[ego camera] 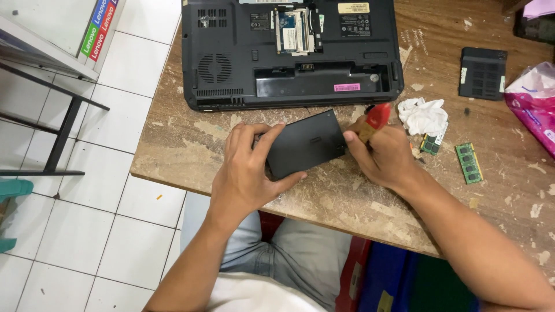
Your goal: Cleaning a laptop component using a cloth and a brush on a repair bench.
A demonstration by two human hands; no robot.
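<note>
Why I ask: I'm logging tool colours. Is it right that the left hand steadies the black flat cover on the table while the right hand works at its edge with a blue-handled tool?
Not quite: the tool's handle is red, not blue, as the head view shows. The rest holds: the left hand steadies the black flat cover on the table, and the right hand works at its edge.

At the frame's centre lies a matte black cover panel [305, 143]. The tool handle [376, 117] beside it is red over yellow. The upturned laptop [289, 52] above is black with a pink sticker. The worktop [462, 190] is worn brown with pale chipped patches. Two memory sticks [468, 163] at right are green; the crumpled tissue [423, 114] is white.
</note>
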